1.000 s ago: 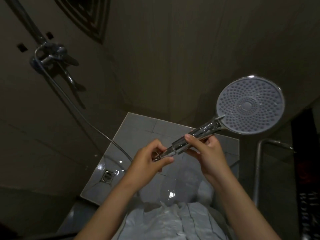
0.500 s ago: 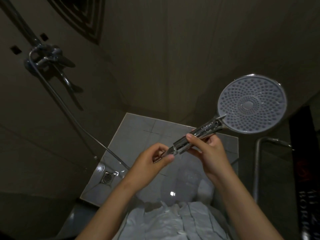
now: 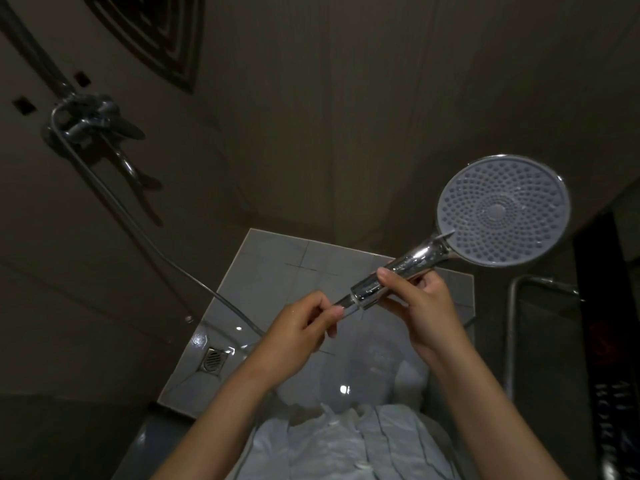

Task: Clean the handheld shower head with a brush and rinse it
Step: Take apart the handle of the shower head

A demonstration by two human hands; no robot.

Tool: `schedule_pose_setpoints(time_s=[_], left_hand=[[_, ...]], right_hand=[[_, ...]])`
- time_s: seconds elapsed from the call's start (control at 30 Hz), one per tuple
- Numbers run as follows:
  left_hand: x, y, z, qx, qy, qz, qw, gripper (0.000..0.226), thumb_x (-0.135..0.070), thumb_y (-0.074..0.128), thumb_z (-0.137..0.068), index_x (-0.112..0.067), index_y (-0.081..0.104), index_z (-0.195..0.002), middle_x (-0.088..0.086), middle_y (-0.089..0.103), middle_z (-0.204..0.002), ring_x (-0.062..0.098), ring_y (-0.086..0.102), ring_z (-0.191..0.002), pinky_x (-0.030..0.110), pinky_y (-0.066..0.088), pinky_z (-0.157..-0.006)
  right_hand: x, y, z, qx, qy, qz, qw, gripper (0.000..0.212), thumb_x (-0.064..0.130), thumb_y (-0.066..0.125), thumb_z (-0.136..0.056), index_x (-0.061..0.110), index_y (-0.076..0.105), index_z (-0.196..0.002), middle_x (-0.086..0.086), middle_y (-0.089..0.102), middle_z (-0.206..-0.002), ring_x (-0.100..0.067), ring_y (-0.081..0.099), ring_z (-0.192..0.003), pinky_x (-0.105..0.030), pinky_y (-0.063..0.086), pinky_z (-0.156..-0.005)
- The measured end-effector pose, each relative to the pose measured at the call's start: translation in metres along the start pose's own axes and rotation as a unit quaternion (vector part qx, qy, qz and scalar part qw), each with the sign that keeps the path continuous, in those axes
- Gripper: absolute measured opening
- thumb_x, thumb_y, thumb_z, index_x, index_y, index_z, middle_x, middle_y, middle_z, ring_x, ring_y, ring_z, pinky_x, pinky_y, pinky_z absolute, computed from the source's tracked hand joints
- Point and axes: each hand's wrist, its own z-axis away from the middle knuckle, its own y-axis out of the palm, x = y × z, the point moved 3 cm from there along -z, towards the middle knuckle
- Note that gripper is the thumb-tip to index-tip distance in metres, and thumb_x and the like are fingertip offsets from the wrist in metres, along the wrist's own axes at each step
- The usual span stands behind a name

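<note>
On the wall at far left a mixer tap [image 3: 86, 121] feeds a hose [image 3: 145, 237] that runs down past a floor drain [image 3: 214, 359]. The left hand [image 3: 298, 332] pinches the hose end at the handle's base; the right hand [image 3: 424, 306] curls round the chrome handle, holding the shower head [image 3: 502, 209] nozzles-up above the tiled floor [image 3: 277, 265], beside a metal rail [image 3: 512, 341]
</note>
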Motion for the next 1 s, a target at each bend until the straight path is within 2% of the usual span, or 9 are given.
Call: schedule_pose_setpoints(time_s=[0.1,0.2,0.27,0.37,0.5,0.6,0.83,0.93,1.0], left_hand=[[-0.001,0.0017,-0.0003,0.007,0.002,0.001,1.0,0.029,-0.039,0.051,-0.092,-0.019,0.055,-0.072,0.005,0.06,-0.067,0.018,0.043,-0.052,0.034,0.034,-0.054],[0.0012,0.0022,-0.0012,0.001,0.004,0.014,1.0,0.03,-0.051,0.054,-0.08,-0.022,0.058,-0.075,0.016,0.054,-0.067,0.016,0.04,-0.05,0.032,0.032,-0.051],[0.0031,0.0012,-0.0015,-0.01,0.006,0.018,1.0,0.015,-0.039,0.069,-0.077,-0.031,0.058,-0.08,0.003,0.051,-0.066,0.008,0.041,-0.053,0.025,0.034,-0.051],[0.0064,-0.0007,-0.0003,-0.04,0.014,-0.003,0.999,0.03,-0.02,0.08,-0.072,-0.03,0.052,-0.078,-0.011,0.052,-0.064,0.002,0.045,-0.058,0.017,0.037,-0.055],[0.0063,0.0,0.0003,-0.041,0.017,-0.011,0.999,0.024,-0.02,0.073,-0.08,-0.025,0.05,-0.072,-0.001,0.054,-0.065,0.006,0.043,-0.057,0.02,0.033,-0.055],[0.0054,0.0023,0.0026,-0.016,0.004,-0.019,1.0,0.02,-0.023,0.062,-0.088,-0.018,0.05,-0.073,-0.005,0.056,-0.059,0.001,0.041,-0.048,0.015,0.031,-0.05],[0.0046,0.0027,0.0068,-0.016,0.003,-0.01,1.0,0.026,-0.027,0.048,-0.096,-0.018,0.059,-0.074,-0.005,0.055,-0.057,0.002,0.039,-0.045,0.017,0.031,-0.049],[0.0052,0.0025,0.0068,-0.029,-0.003,0.038,0.999,0.011,-0.021,0.06,-0.09,-0.016,0.059,-0.08,-0.007,0.054,-0.053,0.004,0.042,-0.046,0.016,0.033,-0.047],[0.0046,0.0014,0.0074,-0.042,0.003,0.047,0.998,0.019,-0.016,0.073,-0.079,-0.018,0.054,-0.079,-0.006,0.057,-0.056,0.006,0.047,-0.051,0.015,0.037,-0.049]], right_hand=[[0.0003,-0.001,0.0003,0.0,-0.004,0.001,1.0,0.014,-0.002,0.063,-0.082,0.008,0.056,-0.089,-0.004,0.067,-0.076,-0.008,0.068,-0.066,-0.024,0.056,-0.06],[-0.0001,-0.001,-0.0001,-0.001,-0.003,0.008,1.0,0.014,-0.001,0.063,-0.082,0.01,0.056,-0.088,-0.003,0.068,-0.076,-0.009,0.068,-0.068,-0.025,0.056,-0.061],[-0.0013,-0.0004,-0.0001,0.0,-0.002,0.007,1.0,0.014,-0.001,0.063,-0.082,0.01,0.056,-0.088,-0.004,0.067,-0.077,-0.009,0.068,-0.068,-0.026,0.057,-0.062],[-0.003,0.0008,0.0001,-0.001,0.002,0.004,1.0,0.014,-0.001,0.064,-0.082,0.009,0.057,-0.09,-0.005,0.068,-0.077,-0.009,0.068,-0.067,-0.025,0.057,-0.061],[-0.0042,0.0,0.0003,-0.005,0.003,0.005,1.0,0.013,0.0,0.064,-0.082,0.01,0.057,-0.087,-0.001,0.069,-0.073,-0.009,0.068,-0.067,-0.024,0.055,-0.059],[-0.0045,-0.0007,0.0008,-0.01,0.002,0.007,1.0,0.014,0.0,0.065,-0.082,0.01,0.057,-0.086,0.001,0.07,-0.071,-0.008,0.068,-0.066,-0.023,0.055,-0.059],[-0.0049,0.0014,0.0019,-0.004,-0.005,0.009,1.0,0.014,-0.001,0.064,-0.082,0.011,0.057,-0.084,0.002,0.07,-0.068,-0.008,0.068,-0.065,-0.022,0.055,-0.057],[-0.0064,0.0028,0.0026,0.0,-0.002,0.013,1.0,0.014,0.0,0.065,-0.081,0.011,0.057,-0.085,0.0,0.069,-0.072,-0.008,0.068,-0.067,-0.024,0.056,-0.06],[-0.0073,0.0038,0.0033,0.001,-0.002,0.011,1.0,0.014,-0.001,0.065,-0.081,0.011,0.058,-0.085,-0.001,0.069,-0.073,-0.009,0.067,-0.067,-0.027,0.058,-0.064]])
